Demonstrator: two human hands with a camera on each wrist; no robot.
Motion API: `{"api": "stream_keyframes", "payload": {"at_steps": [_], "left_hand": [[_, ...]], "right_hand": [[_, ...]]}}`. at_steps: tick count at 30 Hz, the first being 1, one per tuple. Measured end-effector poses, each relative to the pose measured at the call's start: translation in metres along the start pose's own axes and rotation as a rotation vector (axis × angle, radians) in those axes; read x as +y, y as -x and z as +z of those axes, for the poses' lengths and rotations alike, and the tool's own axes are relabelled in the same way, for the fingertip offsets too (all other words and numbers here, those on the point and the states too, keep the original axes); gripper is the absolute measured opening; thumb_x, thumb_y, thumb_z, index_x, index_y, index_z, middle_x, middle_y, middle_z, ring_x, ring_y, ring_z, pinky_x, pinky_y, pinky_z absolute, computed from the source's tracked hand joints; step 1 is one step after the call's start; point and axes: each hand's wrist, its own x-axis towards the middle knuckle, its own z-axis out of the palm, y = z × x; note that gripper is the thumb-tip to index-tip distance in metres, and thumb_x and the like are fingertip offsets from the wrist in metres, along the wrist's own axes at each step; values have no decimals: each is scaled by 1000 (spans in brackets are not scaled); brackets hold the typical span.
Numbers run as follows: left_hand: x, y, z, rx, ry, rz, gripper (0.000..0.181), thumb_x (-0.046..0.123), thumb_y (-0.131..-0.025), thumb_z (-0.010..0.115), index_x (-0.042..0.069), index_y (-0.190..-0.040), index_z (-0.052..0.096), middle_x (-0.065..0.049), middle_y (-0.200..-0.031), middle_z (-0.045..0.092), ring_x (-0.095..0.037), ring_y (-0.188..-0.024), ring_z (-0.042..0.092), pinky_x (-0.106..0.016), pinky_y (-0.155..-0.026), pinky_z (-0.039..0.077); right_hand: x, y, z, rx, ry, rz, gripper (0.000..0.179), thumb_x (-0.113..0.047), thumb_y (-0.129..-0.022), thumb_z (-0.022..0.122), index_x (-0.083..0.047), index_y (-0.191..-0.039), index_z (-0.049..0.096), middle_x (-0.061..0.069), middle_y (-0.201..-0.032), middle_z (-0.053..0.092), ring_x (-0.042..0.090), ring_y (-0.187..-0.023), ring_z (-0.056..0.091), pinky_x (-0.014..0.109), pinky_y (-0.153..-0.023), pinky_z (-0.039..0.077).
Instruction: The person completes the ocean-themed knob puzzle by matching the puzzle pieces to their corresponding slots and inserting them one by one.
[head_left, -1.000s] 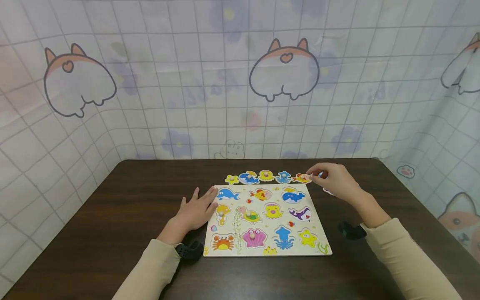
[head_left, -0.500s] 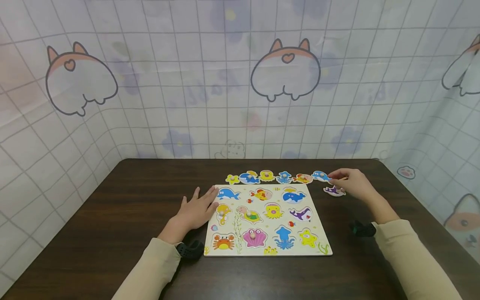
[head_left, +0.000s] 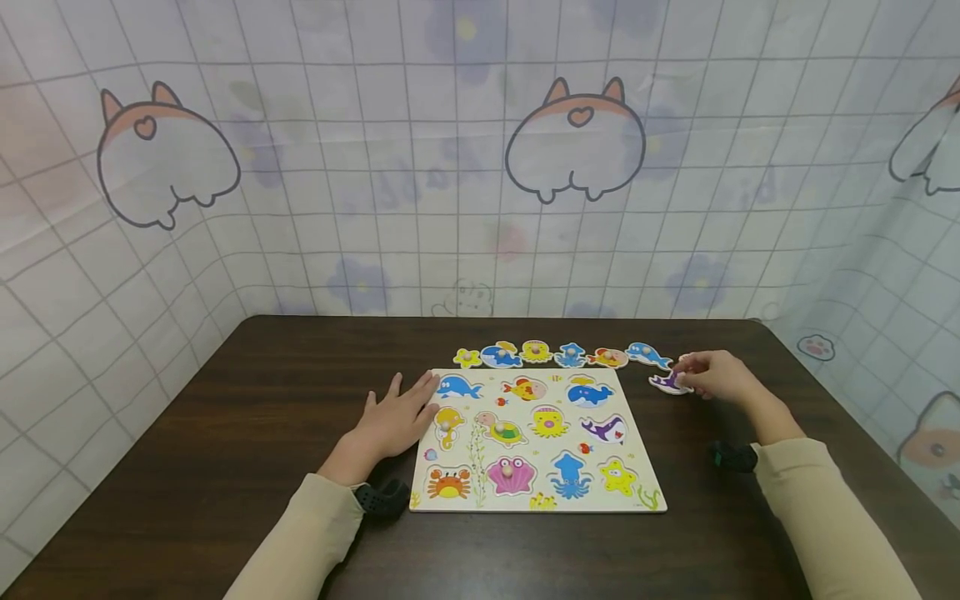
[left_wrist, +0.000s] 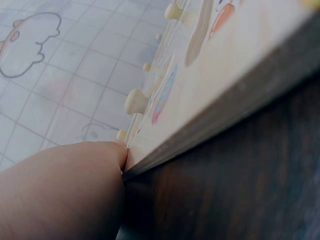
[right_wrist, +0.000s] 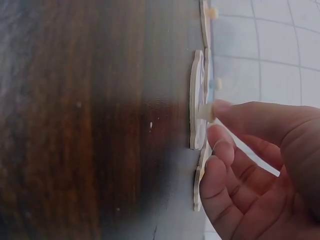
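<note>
My right hand (head_left: 720, 377) pinches the small knob of a purple-and-white whale puzzle piece (head_left: 667, 383), right of the board's far corner. In the right wrist view, thumb and forefinger meet at that knob, and the piece (right_wrist: 195, 100) appears to lie on the tabletop. My left hand (head_left: 393, 421) rests with spread, straight fingers along the left edge of the peg puzzle board (head_left: 525, 502). The left wrist view has a finger (left_wrist: 65, 185) against the board's corner. Knobbed seahorse (head_left: 447, 425), turtle (head_left: 504, 431) and shell pieces (head_left: 510, 477) sit in the board.
Behind the board runs a row of knobbed pieces: yellow starfish (head_left: 467, 358), blue whale (head_left: 501, 356), octopus (head_left: 536, 351), squid (head_left: 570, 356), fish (head_left: 608, 357) and blue dolphin (head_left: 648, 355). Everything lies on a dark wooden table (head_left: 225, 450), backed by a patterned cloth (head_left: 420, 233).
My right hand has moved right from the fish and dolphin end of the row, then slightly nearer, and now holds the purple whale piece's knob. The left hand has stayed on the board.
</note>
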Motion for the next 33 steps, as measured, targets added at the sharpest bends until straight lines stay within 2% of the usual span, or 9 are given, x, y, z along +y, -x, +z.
{"api": "stream_keyframes", "payload": {"at_steps": [10, 21, 33], "left_hand": [[1, 1, 0, 8, 1, 8, 63, 40, -109, 43, 17, -165, 25, -7, -170, 19, -47, -153, 8, -77, -112, 6], [0, 2, -3, 12, 0, 12, 63, 40, -109, 44, 17, -165, 24, -8, -170, 19, -48, -153, 8, -77, -112, 6], [0, 2, -3, 0, 3, 6, 63, 40, -110, 43, 17, -165, 24, -7, -170, 18, -48, -153, 8, -77, -112, 6]], "right_hand": [[3, -2, -2, -48, 34, 19, 27, -10, -95, 70, 14, -110, 69, 9, -86, 68, 20, -71, 59, 33, -63, 54], [-7, 2, -4, -46, 96, -3, 19, -9, -95, 71, 9, -99, 71, 6, -79, 64, 20, -70, 57, 32, -62, 51], [-8, 1, -1, -45, 191, -9, 19, -12, -97, 70, 6, -99, 74, 9, -84, 64, 25, -76, 55, 36, -66, 46]]}}
